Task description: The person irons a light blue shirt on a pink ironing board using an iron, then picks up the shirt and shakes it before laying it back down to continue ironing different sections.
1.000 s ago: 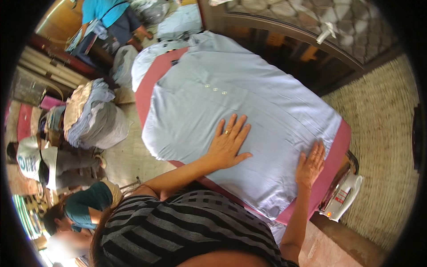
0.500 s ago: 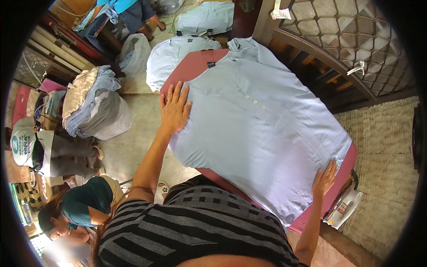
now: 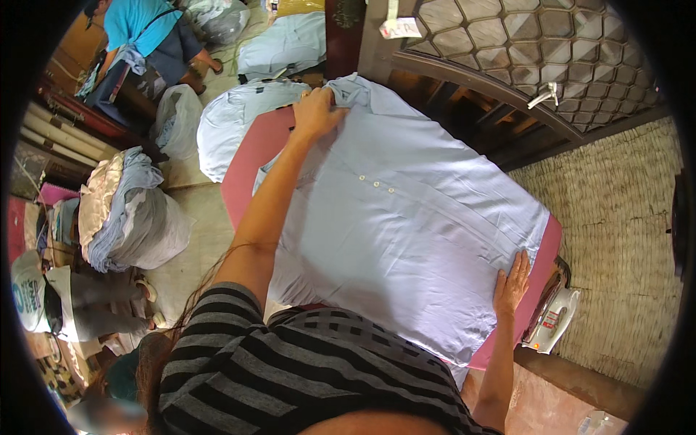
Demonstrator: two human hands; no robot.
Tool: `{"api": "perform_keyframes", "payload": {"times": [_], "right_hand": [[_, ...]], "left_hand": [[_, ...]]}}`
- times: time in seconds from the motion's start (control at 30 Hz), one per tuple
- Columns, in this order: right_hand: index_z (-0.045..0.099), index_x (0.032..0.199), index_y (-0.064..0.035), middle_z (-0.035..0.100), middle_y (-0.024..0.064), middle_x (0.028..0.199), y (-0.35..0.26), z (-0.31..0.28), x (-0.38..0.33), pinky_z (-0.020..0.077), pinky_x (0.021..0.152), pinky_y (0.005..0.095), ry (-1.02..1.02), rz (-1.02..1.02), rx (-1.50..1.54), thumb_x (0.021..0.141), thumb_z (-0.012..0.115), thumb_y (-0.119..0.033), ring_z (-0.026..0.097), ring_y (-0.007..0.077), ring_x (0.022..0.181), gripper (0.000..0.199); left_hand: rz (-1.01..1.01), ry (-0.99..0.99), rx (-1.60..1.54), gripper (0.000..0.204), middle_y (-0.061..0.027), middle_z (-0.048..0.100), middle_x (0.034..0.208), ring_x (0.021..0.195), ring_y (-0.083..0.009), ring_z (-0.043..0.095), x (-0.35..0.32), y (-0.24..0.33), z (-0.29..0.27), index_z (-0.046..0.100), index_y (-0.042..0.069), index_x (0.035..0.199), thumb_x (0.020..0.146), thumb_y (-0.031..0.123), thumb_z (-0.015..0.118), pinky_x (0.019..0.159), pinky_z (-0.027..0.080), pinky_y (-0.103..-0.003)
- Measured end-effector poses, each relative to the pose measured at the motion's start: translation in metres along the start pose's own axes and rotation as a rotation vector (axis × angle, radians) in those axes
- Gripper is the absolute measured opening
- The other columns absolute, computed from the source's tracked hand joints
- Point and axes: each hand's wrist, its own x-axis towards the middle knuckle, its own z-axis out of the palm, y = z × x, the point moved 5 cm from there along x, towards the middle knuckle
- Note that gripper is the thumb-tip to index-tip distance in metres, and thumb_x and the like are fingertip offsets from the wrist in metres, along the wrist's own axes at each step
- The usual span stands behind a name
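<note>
A light blue buttoned shirt (image 3: 406, 239) is spread over a red-covered ironing board (image 3: 243, 156). My left hand (image 3: 317, 114) reaches to the far end of the board, its fingers curled on the shirt's neckline near the collar. Part of the neckline is hidden under that hand. On the near right my right hand (image 3: 512, 284) lies flat on the shirt's hem, fingers stretched out. Just beyond the board's right end rests a white iron (image 3: 552, 319), apart from my right hand.
Folded light blue clothes (image 3: 239, 119) lie past the board's far end. A cloth bundle (image 3: 134, 210) sits on the floor at left. A metal lattice gate (image 3: 522, 65) borders the far right, beside a woven mat (image 3: 616, 239). Other people are at the left, one in a blue shirt (image 3: 145, 25).
My left hand has moved from the shirt's left edge up to the neckline and its fingers have curled. My right hand stays flat at the hem. The whole view has shifted.
</note>
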Motion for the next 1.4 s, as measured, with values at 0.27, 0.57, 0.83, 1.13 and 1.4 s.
{"api": "perform_keyframes", "payload": {"times": [0.27, 0.57, 0.83, 1.13, 1.4], "right_hand": [[0.028, 0.156, -0.0105, 0.026, 0.0103, 0.162, -0.002, -0.001, -0.003, 0.0223, 0.117, 0.0505, -0.033, 0.071, 0.015, 0.093, 0.057, -0.024, 0.024, 0.0335, 0.148, 0.070], [0.032, 0.153, -0.0082, 0.024, 0.0104, 0.162, -0.004, -0.004, 0.008, 0.0218, 0.117, 0.0517, -0.022, 0.076, 0.025, 0.094, 0.058, -0.038, 0.023, 0.0317, 0.149, 0.072], [0.031, 0.154, -0.0076, 0.024, 0.0125, 0.162, 0.002, -0.006, -0.001, 0.0212, 0.117, 0.0518, 0.045, 0.090, -0.030, 0.094, 0.055, -0.046, 0.022, 0.0337, 0.149, 0.075], [0.037, 0.152, -0.0111, 0.032, 0.0099, 0.159, 0.030, -0.003, -0.006, 0.0273, 0.115, 0.0498, 0.095, 0.043, 0.185, 0.102, 0.042, -0.040, 0.029, 0.0303, 0.146, 0.058], [0.062, 0.129, -0.0064, 0.065, 0.0120, 0.123, 0.081, -0.014, 0.012, 0.0470, 0.095, 0.0313, 0.140, 0.080, 0.917, 0.096, 0.055, -0.008, 0.061, 0.0221, 0.113, 0.033]], "left_hand": [[0.164, 0.280, 0.035, 0.025, -0.0130, 0.062, 0.109, 0.103, -0.0347, 0.058, 0.010, -0.012, -0.009, 0.061, 0.009, 0.102, 0.089, 0.028, 0.071, 0.085, 0.044, -0.048], [0.228, 0.095, 0.282, 0.057, -0.0140, 0.045, 0.149, 0.137, -0.0376, 0.039, -0.092, 0.024, 0.000, 0.050, 0.012, 0.143, 0.096, 0.043, 0.057, 0.109, 0.029, -0.052], [0.149, 0.230, 0.165, 0.024, -0.0132, 0.063, 0.097, 0.091, -0.0349, 0.059, -0.094, 0.036, 0.007, 0.059, 0.004, 0.096, 0.096, 0.028, 0.063, 0.075, 0.045, -0.048], [0.259, 0.270, 0.157, 0.028, -0.0127, 0.063, 0.111, 0.105, -0.0346, 0.058, -0.093, 0.105, -0.008, 0.061, 0.005, 0.113, 0.093, 0.022, 0.067, 0.086, 0.045, -0.047], [0.715, -0.502, -0.853, 0.026, -0.0151, 0.063, 0.125, 0.121, -0.0340, 0.057, -0.209, 0.419, 0.130, 0.065, 0.002, 0.117, 0.092, 0.008, 0.065, 0.103, 0.044, -0.045]]}}
